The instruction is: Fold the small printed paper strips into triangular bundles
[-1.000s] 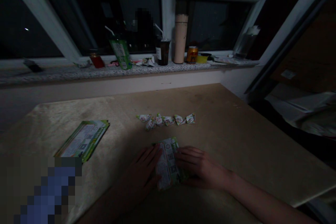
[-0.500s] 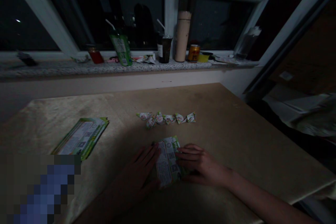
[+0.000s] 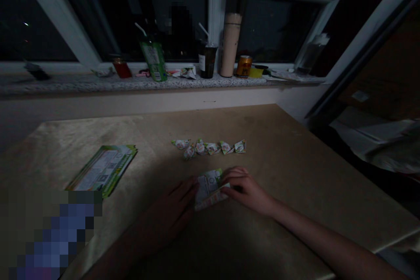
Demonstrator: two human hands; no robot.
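- Wrapper [image 3: 206, 189], printed, partly folded: head view, on table [image 3: 278, 148], between left hand [image 3: 177, 205] and right hand [image 3: 246, 190].
- Left fingers: outstretched, close together, at wrapper's left edge.
- Right fingers: pinching flap [image 3: 213, 200] at right end; edges best aligned before creasing.

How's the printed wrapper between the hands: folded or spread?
Partly folded: the near part of the wrapper is turned up as a flap, right hand at its corner. Crease: cannot tell.
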